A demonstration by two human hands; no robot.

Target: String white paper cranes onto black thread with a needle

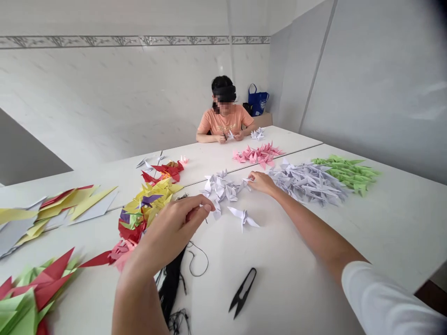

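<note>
Your white sleeve [384, 302] leads to your right hand [261, 182], fingers pressed together against white paper cranes [220, 188]. Your left hand [171, 228] pinches, on what you cannot tell, above black thread [171, 284] and black snips [242, 293] on the white table [296, 298]. A blue tote bag [258, 101] stands by the tiled wall [104, 93].

Body, worn items: one white sleeve [384, 298], plain soft fabric with a smooth, unpatterned surface and a clean hem, on the right upper arm, the only garment in view. Bare parts: left forearm [139, 302] and right forearm [314, 228], uncovered down to the wrists, then left hand [171, 228] and right hand [261, 182], both gloveless and slender. Fingers [199, 209]: unadorned, nails trimmed short and unpainted where visible.
</note>
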